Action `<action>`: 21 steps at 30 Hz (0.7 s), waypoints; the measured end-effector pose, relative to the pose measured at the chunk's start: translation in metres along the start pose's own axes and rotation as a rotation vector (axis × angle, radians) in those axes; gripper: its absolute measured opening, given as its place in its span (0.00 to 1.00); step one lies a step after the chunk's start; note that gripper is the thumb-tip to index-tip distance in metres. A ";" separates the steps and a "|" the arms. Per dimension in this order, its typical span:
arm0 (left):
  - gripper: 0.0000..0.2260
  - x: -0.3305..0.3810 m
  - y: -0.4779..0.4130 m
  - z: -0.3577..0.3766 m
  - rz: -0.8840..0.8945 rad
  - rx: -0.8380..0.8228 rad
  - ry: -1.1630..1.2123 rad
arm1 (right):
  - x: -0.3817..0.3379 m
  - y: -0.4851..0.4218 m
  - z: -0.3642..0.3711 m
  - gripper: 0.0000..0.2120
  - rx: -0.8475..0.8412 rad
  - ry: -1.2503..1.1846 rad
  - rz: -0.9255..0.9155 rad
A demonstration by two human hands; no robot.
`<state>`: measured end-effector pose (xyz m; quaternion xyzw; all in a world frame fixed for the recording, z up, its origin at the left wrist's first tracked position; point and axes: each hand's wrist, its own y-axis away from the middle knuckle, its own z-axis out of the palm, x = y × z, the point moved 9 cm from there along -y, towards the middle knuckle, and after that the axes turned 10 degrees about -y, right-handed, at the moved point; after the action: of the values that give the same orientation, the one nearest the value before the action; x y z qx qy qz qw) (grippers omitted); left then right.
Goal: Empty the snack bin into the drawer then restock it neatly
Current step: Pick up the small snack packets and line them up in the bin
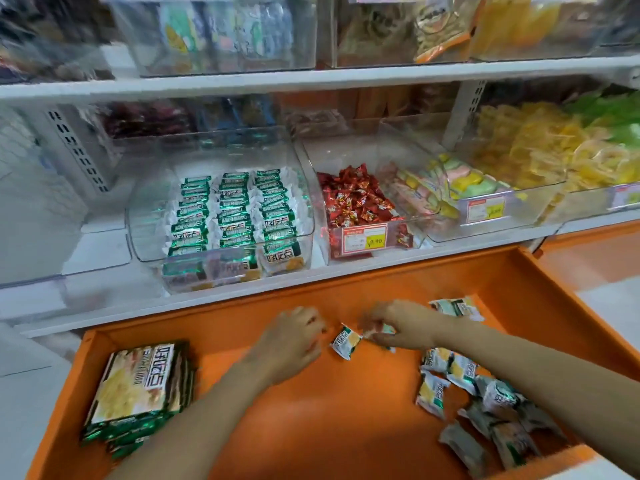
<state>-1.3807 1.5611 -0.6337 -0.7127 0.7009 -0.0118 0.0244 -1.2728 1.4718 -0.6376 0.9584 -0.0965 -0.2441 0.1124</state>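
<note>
The clear snack bin (pixel 138 237) stands on the lower shelf, holding three neat rows of green-and-white snack packs (pixel 228 209). Below it the orange drawer (pixel 311 427) is pulled out. Several loose packs (pixel 485 400) lie at its right side, and one pack (pixel 344 341) lies between my hands. A few more packs (pixel 455 306) lie behind my right wrist. My right hand (pixel 398 329) pinches a small pack near the drawer's back. My left hand (pixel 294 336) hovers left of the single pack with loosely curled fingers, holding nothing I can see.
A stack of large green snack bags (pixel 138 393) lies at the drawer's left. Next to the snack bin stand a bin of red candies (pixel 356 202), a bin of pastel sweets (pixel 446 188) and a bin of yellow snacks (pixel 540 161). More bins fill the upper shelf (pixel 311 77).
</note>
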 end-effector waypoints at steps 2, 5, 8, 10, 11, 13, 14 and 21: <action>0.24 0.015 -0.010 0.057 -0.037 -0.199 0.042 | 0.057 0.002 0.034 0.17 -0.109 0.002 0.156; 0.25 0.032 -0.024 0.130 -0.076 -0.393 0.104 | 0.124 0.000 0.074 0.26 -0.189 -0.047 0.321; 0.30 0.037 -0.045 0.186 -0.124 -0.516 0.160 | 0.170 -0.014 0.103 0.30 -0.157 -0.132 0.414; 0.32 0.034 -0.058 0.214 -0.178 -0.569 0.198 | 0.192 -0.023 0.121 0.30 -0.122 -0.171 0.471; 0.33 0.032 -0.064 0.225 -0.198 -0.587 0.212 | 0.201 -0.026 0.130 0.30 -0.107 -0.185 0.500; 0.34 0.028 -0.074 0.239 -0.242 -0.595 0.226 | 0.212 -0.030 0.145 0.30 -0.061 -0.189 0.543; 0.33 0.026 -0.078 0.243 -0.265 -0.568 0.226 | 0.214 -0.032 0.148 0.31 -0.015 -0.166 0.553; 0.24 0.022 -0.086 0.257 -0.448 -0.409 0.094 | 0.202 -0.041 0.174 0.42 0.017 0.015 0.613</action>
<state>-1.2816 1.5456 -0.8863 -0.8384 0.5144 0.0915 -0.1553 -1.1783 1.4338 -0.8873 0.8873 -0.3822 -0.1910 0.1733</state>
